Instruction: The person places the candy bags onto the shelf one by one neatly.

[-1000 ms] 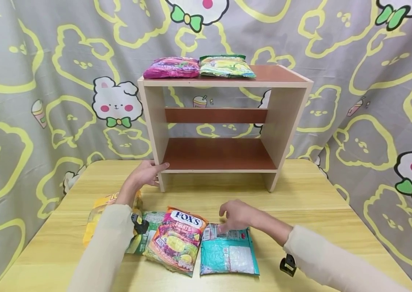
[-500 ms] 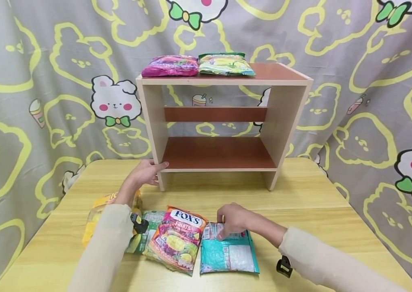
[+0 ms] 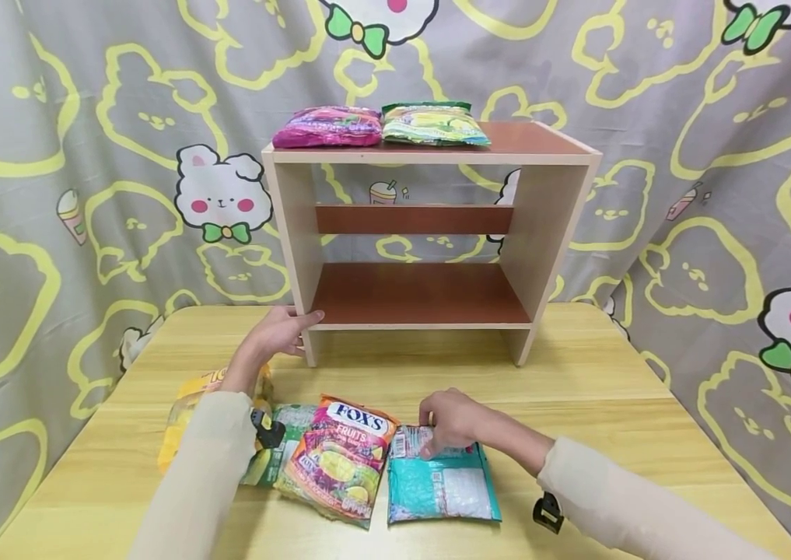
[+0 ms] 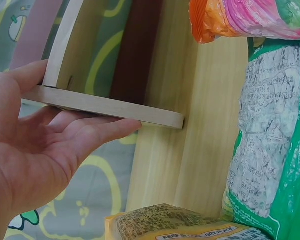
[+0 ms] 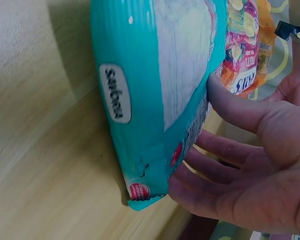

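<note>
My left hand (image 3: 279, 330) holds the left side panel of a small wooden shelf (image 3: 419, 292). In the left wrist view the thumb of that hand (image 4: 55, 145) lies on the panel's inner side, the fingers along its outer face. On the table my right hand (image 3: 454, 420) pinches the far edge of a teal plastic bag (image 3: 440, 490), thumb on top. The right wrist view has this bag (image 5: 132, 100) tilted, with the hand's (image 5: 255, 165) fingers at its underside. Beside it lies an orange and purple Fox's fruit candy bag (image 3: 339, 463).
A green bag (image 3: 286, 435) lies partly under the Fox's bag. A yellow bag (image 3: 181, 408) is partly hidden by the left forearm. On the shelf's top sit a purple bag (image 3: 328, 128) and a green and yellow bag (image 3: 433, 124). A patterned curtain (image 3: 122, 117) hangs behind.
My right hand has come down onto the teal bag's far edge and gripped it. The bag has shifted slightly to the right. My left hand stays on the shelf.
</note>
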The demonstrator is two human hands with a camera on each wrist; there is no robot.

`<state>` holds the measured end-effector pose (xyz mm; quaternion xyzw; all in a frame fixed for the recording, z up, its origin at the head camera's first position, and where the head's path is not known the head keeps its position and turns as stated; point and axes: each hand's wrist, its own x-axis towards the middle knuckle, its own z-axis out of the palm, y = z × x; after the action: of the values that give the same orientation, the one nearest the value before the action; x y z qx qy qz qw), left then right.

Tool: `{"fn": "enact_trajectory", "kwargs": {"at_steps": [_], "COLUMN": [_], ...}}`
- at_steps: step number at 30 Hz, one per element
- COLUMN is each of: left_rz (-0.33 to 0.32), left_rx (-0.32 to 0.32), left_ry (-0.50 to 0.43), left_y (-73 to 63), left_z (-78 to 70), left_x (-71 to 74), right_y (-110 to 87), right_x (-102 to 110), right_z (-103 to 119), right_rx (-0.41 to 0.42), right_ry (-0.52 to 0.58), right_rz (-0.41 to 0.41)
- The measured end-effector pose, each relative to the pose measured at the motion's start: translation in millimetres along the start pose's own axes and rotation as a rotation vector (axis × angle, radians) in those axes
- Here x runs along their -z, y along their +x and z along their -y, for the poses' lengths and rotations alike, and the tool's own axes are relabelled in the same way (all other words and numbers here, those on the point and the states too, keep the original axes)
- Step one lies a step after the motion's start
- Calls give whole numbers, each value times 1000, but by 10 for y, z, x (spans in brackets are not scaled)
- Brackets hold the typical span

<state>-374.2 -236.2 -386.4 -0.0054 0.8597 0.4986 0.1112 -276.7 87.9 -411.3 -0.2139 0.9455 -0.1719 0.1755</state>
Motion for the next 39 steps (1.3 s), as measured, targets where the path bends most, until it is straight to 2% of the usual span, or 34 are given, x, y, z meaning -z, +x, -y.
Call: {"fn": "enact_trajectory", "kwargs": {"at_steps": [5, 14, 25, 30, 39], "left_rz": [0, -10, -12, -12, -11], "left_rx": [-3, -2, 10, 4, 2], "left_ry": [-5, 3, 6, 3, 2], "left_y": [-3, -8, -2, -1, -12], "left_z": [1, -9, -2, 4, 0], "left_x": [0, -6, -2, -5, -5], "right_y": [-2, 68, 112, 130, 131], "right_x": [54, 158, 341, 379, 393], "right_z": [-85, -393, -719, -859, -965], "right_rx": [-19, -86, -157, -161, -177], "right_ry": [0, -50, -68, -78, -67], "right_rz": [-4, -69, -98, -111, -131]}}
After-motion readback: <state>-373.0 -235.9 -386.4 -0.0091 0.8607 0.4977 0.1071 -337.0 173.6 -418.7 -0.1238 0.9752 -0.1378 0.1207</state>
